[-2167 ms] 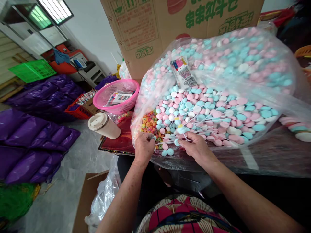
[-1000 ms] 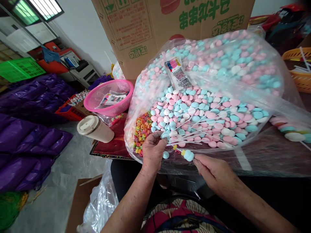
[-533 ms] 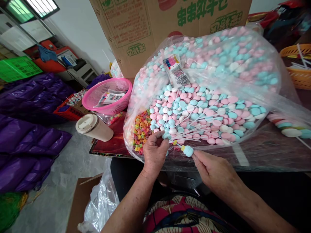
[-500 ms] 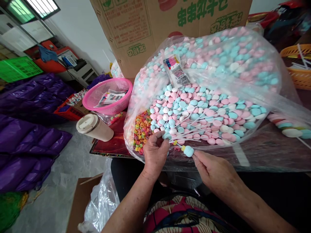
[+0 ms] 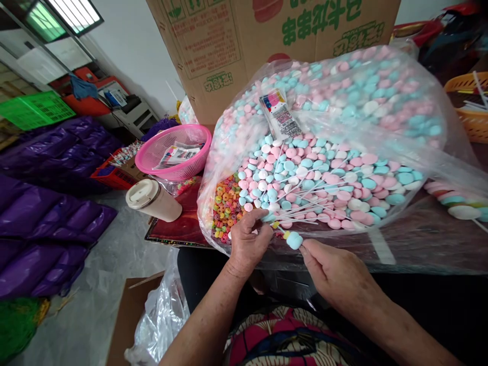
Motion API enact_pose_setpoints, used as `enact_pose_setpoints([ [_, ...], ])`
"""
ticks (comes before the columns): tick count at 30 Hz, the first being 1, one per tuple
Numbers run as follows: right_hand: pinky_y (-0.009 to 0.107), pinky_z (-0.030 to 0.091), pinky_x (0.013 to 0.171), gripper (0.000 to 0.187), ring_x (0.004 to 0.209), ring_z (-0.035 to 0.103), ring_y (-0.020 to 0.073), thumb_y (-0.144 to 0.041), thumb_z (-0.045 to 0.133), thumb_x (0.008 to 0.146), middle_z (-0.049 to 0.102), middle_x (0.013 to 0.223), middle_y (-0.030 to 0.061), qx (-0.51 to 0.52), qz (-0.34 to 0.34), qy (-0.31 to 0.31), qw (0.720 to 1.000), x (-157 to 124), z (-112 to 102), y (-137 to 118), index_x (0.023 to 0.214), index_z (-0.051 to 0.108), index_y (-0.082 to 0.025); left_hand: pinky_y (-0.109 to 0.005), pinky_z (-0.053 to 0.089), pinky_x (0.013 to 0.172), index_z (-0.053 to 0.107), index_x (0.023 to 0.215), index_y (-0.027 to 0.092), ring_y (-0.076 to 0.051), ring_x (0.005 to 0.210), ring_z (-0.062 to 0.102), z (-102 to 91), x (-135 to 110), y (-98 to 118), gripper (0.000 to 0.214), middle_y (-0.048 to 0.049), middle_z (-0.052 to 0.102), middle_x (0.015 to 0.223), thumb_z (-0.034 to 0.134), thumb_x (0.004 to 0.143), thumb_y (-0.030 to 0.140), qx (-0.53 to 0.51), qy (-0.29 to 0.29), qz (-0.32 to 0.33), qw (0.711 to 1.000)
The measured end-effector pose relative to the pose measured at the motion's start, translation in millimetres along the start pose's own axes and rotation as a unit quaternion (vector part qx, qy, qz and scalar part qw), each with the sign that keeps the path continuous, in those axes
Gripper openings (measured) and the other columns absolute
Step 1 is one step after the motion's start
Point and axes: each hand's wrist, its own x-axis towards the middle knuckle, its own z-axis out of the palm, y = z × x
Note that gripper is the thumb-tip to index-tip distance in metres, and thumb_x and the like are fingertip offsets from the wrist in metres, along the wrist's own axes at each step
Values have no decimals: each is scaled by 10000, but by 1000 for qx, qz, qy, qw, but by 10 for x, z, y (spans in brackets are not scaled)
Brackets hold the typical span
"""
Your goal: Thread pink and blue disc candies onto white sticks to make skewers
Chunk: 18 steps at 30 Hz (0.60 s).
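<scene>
A big clear plastic bag [image 5: 430, 152] of pink, blue and white round candies [image 5: 328, 178] lies open in front of me, with white sticks [image 5: 305, 206] on top and coloured ring candies [image 5: 224, 206] at its left corner. My right hand [image 5: 335, 272] pinches a stick that carries a blue candy [image 5: 294, 240] and a small yellow ring. My left hand [image 5: 247, 239] is closed at the bag's mouth, its fingertips pinching a blue candy right by the stick's tip.
A cardboard box [image 5: 236, 46] stands behind the bag. At the left are a pink basket [image 5: 173, 152], a lidded beige cup [image 5: 152, 199] on its side and a red tray [image 5: 179, 226]. Purple bags [image 5: 46, 203] cover the floor. An orange basket [image 5: 470, 107] sits far right.
My right hand drew the stick with the blue candy out of the bag toward me. My left hand picked a blue candy and brought it to the stick's tip.
</scene>
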Motion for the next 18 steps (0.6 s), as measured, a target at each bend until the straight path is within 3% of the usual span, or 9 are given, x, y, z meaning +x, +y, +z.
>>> enact_pose_setpoints([
  [3, 274, 214, 502, 238, 562, 587, 167, -257, 360, 872, 642, 627, -2, 0, 3, -14, 1000, -2, -20, 17, 721, 539, -216, -268, 517, 759, 693, 932, 204, -153, 761, 658, 5, -7, -13, 267, -38, 715, 914, 607, 690, 130, -17, -16, 24, 999],
  [6, 272, 194, 494, 223, 528, 570, 155, -246, 371, 869, 649, 642, -5, -16, -10, 1, 1000, 0, 11, -20, 734, 546, -216, -263, 515, 748, 691, 929, 194, -148, 757, 653, 64, -63, -50, 251, -38, 716, 902, 605, 699, 144, -39, -2, 9, 999],
  [11, 279, 174, 491, 244, 508, 559, 147, -205, 358, 878, 661, 675, 18, -38, 14, 62, 997, 35, 139, -85, 735, 555, -196, -260, 505, 744, 706, 937, 186, -140, 746, 635, 121, -122, -65, 264, -26, 711, 868, 671, 676, 203, -134, 28, -113, 984],
  [16, 273, 215, 496, 268, 517, 563, 145, -226, 354, 899, 612, 593, 7, 1, -23, 87, 996, 26, 222, -71, 701, 531, -189, -245, 506, 638, 677, 823, 152, -111, 626, 602, 109, 52, 109, 287, -5, 654, 716, 734, 661, 382, -381, 57, -250, 888],
  [18, 269, 237, 498, 279, 520, 566, 148, -242, 348, 904, 598, 582, 4, 15, -37, 99, 994, -2, 235, -68, 691, 520, -191, -250, 507, 601, 632, 732, 139, -94, 540, 567, 155, 100, 186, 310, 17, 600, 637, 766, 612, 391, -446, 27, -303, 842],
])
